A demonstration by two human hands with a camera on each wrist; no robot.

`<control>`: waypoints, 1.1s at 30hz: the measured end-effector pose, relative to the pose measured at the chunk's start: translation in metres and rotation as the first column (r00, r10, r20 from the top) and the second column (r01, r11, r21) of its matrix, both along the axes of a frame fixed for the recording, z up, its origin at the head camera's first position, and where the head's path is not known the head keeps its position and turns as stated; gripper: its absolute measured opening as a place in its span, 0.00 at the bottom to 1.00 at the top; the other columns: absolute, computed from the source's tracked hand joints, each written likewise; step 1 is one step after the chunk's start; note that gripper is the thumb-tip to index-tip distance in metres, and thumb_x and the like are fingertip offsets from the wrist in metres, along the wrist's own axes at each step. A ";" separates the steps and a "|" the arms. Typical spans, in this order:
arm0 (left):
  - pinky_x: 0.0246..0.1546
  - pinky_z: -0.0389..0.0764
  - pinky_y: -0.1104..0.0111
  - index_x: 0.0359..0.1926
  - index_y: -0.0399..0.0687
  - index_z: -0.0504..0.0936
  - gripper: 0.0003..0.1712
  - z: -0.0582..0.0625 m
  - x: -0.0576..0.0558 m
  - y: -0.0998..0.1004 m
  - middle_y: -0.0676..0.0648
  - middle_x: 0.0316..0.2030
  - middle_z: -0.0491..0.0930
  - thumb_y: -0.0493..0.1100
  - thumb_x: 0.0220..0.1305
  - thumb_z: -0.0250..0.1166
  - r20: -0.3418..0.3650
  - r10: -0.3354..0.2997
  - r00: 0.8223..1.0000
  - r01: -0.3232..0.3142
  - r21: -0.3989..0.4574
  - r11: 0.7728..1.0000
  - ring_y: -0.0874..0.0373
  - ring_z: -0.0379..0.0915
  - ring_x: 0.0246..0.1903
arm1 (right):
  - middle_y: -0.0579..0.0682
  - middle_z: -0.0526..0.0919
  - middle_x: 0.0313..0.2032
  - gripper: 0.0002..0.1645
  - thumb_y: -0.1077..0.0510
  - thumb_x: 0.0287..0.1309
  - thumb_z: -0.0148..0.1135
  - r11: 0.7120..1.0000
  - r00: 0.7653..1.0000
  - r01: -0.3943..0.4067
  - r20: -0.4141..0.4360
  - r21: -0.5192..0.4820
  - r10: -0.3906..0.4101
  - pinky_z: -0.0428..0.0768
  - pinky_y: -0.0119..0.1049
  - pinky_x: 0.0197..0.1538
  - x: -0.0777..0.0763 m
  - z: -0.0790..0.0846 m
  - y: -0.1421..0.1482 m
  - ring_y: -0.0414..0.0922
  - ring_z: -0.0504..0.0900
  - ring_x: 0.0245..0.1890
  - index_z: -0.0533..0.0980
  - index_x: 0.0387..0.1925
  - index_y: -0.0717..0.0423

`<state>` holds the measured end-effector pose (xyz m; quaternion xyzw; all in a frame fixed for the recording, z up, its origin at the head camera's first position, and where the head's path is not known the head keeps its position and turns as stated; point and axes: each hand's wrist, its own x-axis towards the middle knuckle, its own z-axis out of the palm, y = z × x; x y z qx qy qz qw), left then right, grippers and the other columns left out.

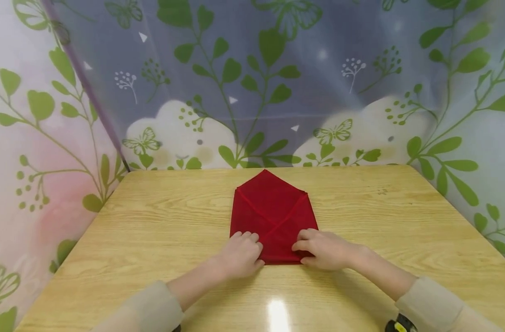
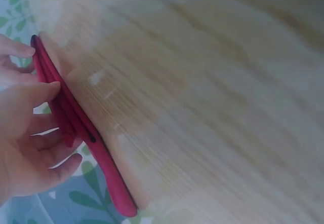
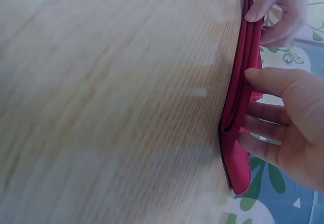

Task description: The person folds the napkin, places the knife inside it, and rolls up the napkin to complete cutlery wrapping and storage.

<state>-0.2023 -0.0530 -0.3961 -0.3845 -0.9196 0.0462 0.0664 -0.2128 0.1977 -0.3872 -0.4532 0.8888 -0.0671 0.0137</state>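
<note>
Wood-grain table (image 1: 165, 212) carries a folded red piece (image 1: 273, 207), prob. cloth, tip nr. far edge.

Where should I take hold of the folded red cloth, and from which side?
Probably best at the near edge of the red cloth, toward both ends, from the person's side. That edge is straight, with stacked layers to pinch together, while the far end tapers to a point. The left hand and right hand grip there, thumbs at the edge.
</note>
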 end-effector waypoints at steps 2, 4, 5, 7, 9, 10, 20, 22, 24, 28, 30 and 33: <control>0.27 0.61 0.71 0.19 0.49 0.75 0.15 0.000 -0.001 0.000 0.54 0.20 0.65 0.49 0.54 0.66 0.012 0.011 1.000 -0.012 0.017 1.000 0.61 0.62 0.23 | 0.45 0.73 0.36 0.16 0.58 0.52 0.66 1.000 1.000 0.021 0.008 0.005 -0.021 0.76 0.33 0.40 -0.001 0.000 0.000 0.41 0.73 0.37 0.79 0.44 0.57; 0.27 0.61 0.71 0.18 0.49 0.74 0.15 0.000 -0.001 0.001 0.54 0.20 0.65 0.49 0.54 0.66 0.010 0.013 1.000 -0.013 0.021 1.000 0.60 0.61 0.23 | 0.44 0.73 0.35 0.17 0.58 0.51 0.66 0.999 0.999 0.040 0.012 0.011 -0.040 0.76 0.33 0.40 -0.002 0.001 0.001 0.40 0.73 0.35 0.79 0.44 0.58; 0.28 0.62 0.71 0.18 0.49 0.74 0.15 0.000 -0.001 0.001 0.54 0.20 0.65 0.48 0.54 0.67 0.009 0.013 1.000 -0.013 0.021 1.000 0.60 0.61 0.23 | 0.44 0.72 0.34 0.16 0.59 0.51 0.66 0.999 0.999 0.047 0.011 0.015 -0.047 0.75 0.33 0.39 -0.003 0.001 0.000 0.40 0.73 0.34 0.79 0.44 0.59; 0.28 0.62 0.70 0.18 0.49 0.74 0.14 0.000 -0.001 0.002 0.53 0.20 0.65 0.48 0.54 0.66 0.011 0.018 1.000 -0.018 0.019 1.000 0.60 0.61 0.24 | 0.44 0.72 0.33 0.16 0.59 0.51 0.66 0.998 0.998 0.055 0.014 0.023 -0.055 0.75 0.33 0.39 -0.004 0.001 0.000 0.39 0.72 0.33 0.79 0.43 0.59; 0.28 0.62 0.70 0.19 0.48 0.74 0.14 0.000 -0.002 0.002 0.53 0.21 0.64 0.48 0.53 0.66 0.023 0.030 0.999 -0.030 0.022 0.999 0.59 0.61 0.24 | 0.44 0.72 0.32 0.15 0.59 0.51 0.66 0.998 0.998 0.057 0.019 0.029 -0.058 0.75 0.33 0.38 -0.005 0.001 -0.002 0.39 0.72 0.33 0.79 0.43 0.60; 0.29 0.62 0.70 0.19 0.48 0.74 0.13 0.000 -0.002 0.003 0.53 0.21 0.64 0.48 0.53 0.66 0.030 0.036 0.999 -0.037 0.023 0.999 0.60 0.61 0.24 | 0.43 0.71 0.32 0.15 0.59 0.51 0.65 0.998 0.998 0.059 0.022 0.033 -0.059 0.75 0.32 0.38 -0.006 0.001 -0.002 0.39 0.72 0.32 0.79 0.42 0.60; 0.31 0.64 0.69 0.22 0.47 0.79 0.15 -0.003 0.005 0.002 0.52 0.24 0.68 0.52 0.58 0.62 -0.072 -0.012 0.997 0.007 -0.071 0.997 0.59 0.64 0.27 | 0.43 0.70 0.28 0.11 0.61 0.50 0.66 0.997 0.998 0.050 -0.050 0.050 -0.048 0.74 0.31 0.34 -0.004 -0.001 -0.006 0.39 0.70 0.30 0.81 0.38 0.59; 0.32 0.64 0.69 0.26 0.46 0.81 0.17 -0.004 0.007 0.002 0.52 0.26 0.69 0.54 0.59 0.60 -0.136 -0.044 0.990 0.029 -0.114 0.993 0.59 0.64 0.29 | 0.43 0.69 0.27 0.10 0.61 0.50 0.66 0.997 0.995 0.046 -0.090 0.065 -0.040 0.73 0.30 0.32 -0.003 -0.002 -0.006 0.39 0.69 0.28 0.81 0.36 0.59; 0.32 0.64 0.69 0.31 0.45 0.83 0.18 -0.004 0.008 0.001 0.51 0.27 0.71 0.55 0.59 0.60 -0.201 -0.076 0.977 0.047 -0.145 0.988 0.58 0.64 0.30 | 0.43 0.68 0.26 0.10 0.60 0.49 0.66 0.995 0.992 0.043 -0.121 0.086 -0.032 0.71 0.29 0.30 -0.002 -0.002 -0.006 0.39 0.67 0.28 0.81 0.36 0.59; 0.30 0.62 0.70 0.29 0.47 0.85 0.14 -0.007 0.006 0.000 0.52 0.27 0.71 0.51 0.57 0.61 -0.303 -0.136 0.943 0.083 -0.182 0.980 0.59 0.62 0.29 | 0.44 0.69 0.28 0.14 0.58 0.49 0.68 0.993 0.988 0.020 -0.156 0.119 -0.001 0.72 0.29 0.31 0.000 0.000 -0.006 0.41 0.68 0.29 0.80 0.38 0.60; 0.29 0.60 0.70 0.25 0.49 0.83 0.09 -0.008 0.007 -0.001 0.52 0.26 0.70 0.48 0.54 0.62 -0.339 -0.178 0.924 0.112 -0.205 0.972 0.59 0.61 0.27 | 0.46 0.71 0.30 0.17 0.56 0.49 0.68 0.991 0.986 -0.001 -0.165 0.135 0.023 0.73 0.30 0.33 0.001 0.000 -0.004 0.41 0.70 0.31 0.79 0.40 0.60; 0.28 0.59 0.71 0.20 0.51 0.81 0.06 -0.009 0.009 -0.002 0.53 0.22 0.70 0.44 0.51 0.63 -0.381 -0.236 0.894 0.155 -0.233 0.960 0.59 0.60 0.25 | 0.46 0.74 0.31 0.18 0.54 0.49 0.68 0.986 0.982 -0.027 -0.181 0.163 0.057 0.74 0.31 0.34 0.004 0.001 -0.002 0.41 0.71 0.31 0.77 0.40 0.60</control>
